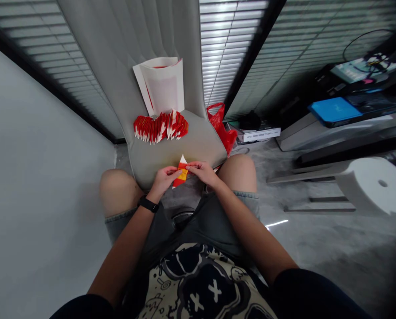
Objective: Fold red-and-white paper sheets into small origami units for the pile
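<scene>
Between my two hands is a folded piece of red and yellow paper (pixel 182 174) with a white pointed tip at the top. My left hand (pixel 165 179) pinches its left side, the thumb lying over the yellow part. From the right, my right hand (pixel 202 172) grips the paper's upper edge with thumb and fingers. Beyond my hands, a long row of folded red paper pieces (pixel 159 127) with white tips lies across the grey chair seat (pixel 198 141). Behind that row, white paper sheets (pixel 164 91) with red edges lean against the backrest.
A red plastic bag (pixel 221 126) hangs or stands right of the chair, near a white box (pixel 259 134) on the floor. Farther right are a white stool (pixel 377 184) lying on its side and a blue box (pixel 335 110). A wall (pixel 41 177) borders the left.
</scene>
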`<state>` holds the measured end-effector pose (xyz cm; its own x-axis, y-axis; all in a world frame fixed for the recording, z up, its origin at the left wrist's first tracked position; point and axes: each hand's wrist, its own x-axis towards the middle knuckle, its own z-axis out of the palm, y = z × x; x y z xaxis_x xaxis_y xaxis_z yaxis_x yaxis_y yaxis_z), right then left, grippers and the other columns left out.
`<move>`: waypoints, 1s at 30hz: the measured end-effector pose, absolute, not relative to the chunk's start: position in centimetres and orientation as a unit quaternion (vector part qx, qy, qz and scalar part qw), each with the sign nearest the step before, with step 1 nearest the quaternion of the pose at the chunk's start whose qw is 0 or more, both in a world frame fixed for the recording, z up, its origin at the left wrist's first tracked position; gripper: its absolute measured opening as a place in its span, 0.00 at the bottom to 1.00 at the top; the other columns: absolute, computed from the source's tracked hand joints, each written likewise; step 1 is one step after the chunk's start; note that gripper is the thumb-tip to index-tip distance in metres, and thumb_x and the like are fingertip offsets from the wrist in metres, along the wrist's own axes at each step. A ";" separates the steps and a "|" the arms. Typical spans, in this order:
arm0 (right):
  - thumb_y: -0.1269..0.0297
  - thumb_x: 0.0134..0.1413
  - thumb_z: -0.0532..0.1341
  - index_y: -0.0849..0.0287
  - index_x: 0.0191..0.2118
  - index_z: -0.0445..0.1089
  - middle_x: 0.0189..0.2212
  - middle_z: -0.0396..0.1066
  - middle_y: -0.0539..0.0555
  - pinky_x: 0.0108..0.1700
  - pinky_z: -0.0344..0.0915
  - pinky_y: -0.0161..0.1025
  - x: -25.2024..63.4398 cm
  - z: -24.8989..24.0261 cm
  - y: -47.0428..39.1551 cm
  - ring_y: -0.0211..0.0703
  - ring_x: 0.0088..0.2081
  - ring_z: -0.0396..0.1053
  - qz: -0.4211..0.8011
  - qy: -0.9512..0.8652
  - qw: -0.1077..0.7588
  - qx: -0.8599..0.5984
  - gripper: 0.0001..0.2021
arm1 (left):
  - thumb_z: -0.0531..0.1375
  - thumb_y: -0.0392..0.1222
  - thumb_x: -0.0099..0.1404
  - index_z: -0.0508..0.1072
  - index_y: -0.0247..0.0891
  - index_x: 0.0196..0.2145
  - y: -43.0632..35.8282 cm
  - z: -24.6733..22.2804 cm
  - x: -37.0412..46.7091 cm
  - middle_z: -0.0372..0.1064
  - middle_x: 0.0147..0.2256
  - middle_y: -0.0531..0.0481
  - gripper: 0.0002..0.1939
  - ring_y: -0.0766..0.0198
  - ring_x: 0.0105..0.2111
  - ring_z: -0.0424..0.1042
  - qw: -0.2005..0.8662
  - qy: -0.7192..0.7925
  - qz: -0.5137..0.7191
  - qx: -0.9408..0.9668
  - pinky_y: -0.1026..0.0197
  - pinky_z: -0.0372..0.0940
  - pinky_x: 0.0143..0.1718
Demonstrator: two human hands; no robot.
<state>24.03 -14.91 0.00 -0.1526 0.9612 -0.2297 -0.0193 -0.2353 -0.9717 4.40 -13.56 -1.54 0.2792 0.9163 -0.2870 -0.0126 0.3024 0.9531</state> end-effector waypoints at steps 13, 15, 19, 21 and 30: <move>0.48 0.47 0.70 0.58 0.40 0.76 0.32 0.78 0.50 0.38 0.68 0.35 23.2 -0.7 -14.9 0.38 0.33 0.72 0.613 -0.420 0.430 -0.512 0.20 | 0.71 0.57 0.51 0.77 0.35 0.34 -13.8 -1.2 5.2 0.77 0.31 0.50 0.23 0.64 0.30 0.74 0.630 0.500 0.398 0.441 0.60 0.70 0.37; 0.48 0.45 0.71 0.59 0.39 0.76 0.31 0.77 0.50 0.36 0.67 0.34 23.3 -0.8 -15.0 0.38 0.32 0.72 0.621 -0.419 0.423 -0.510 0.20 | 0.71 0.56 0.51 0.77 0.35 0.34 -13.8 -1.2 5.2 0.77 0.30 0.50 0.22 0.65 0.30 0.74 0.627 0.499 0.401 0.445 0.61 0.69 0.36; 0.46 0.42 0.72 0.59 0.35 0.76 0.28 0.76 0.49 0.34 0.66 0.34 23.8 -0.7 -14.9 0.37 0.30 0.70 0.632 -0.416 0.414 -0.506 0.21 | 0.72 0.56 0.51 0.77 0.36 0.34 -13.8 -1.0 5.1 0.77 0.31 0.50 0.22 0.64 0.30 0.74 0.636 0.499 0.386 0.444 0.61 0.69 0.36; 0.45 0.41 0.72 0.58 0.34 0.75 0.27 0.75 0.48 0.34 0.66 0.34 23.9 -0.5 -14.7 0.36 0.29 0.69 0.635 -0.412 0.414 -0.506 0.21 | 0.71 0.58 0.51 0.78 0.36 0.35 -13.8 -0.7 5.0 0.78 0.32 0.49 0.23 0.63 0.32 0.75 0.647 0.501 0.370 0.440 0.61 0.70 0.37; 0.45 0.42 0.72 0.57 0.35 0.76 0.29 0.75 0.48 0.33 0.67 0.33 23.1 -0.6 -14.6 0.35 0.28 0.67 0.661 -0.398 0.394 -0.499 0.21 | 0.71 0.59 0.49 0.77 0.37 0.33 -13.7 -0.6 5.1 0.78 0.31 0.49 0.24 0.63 0.32 0.75 0.621 0.518 0.400 0.431 0.60 0.69 0.37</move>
<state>23.06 -14.63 -0.58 -0.1917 0.9183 -0.3463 -0.1243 -0.3727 -0.9196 5.09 -13.72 -0.62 0.1436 0.9439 -0.2975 -0.0503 0.3072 0.9503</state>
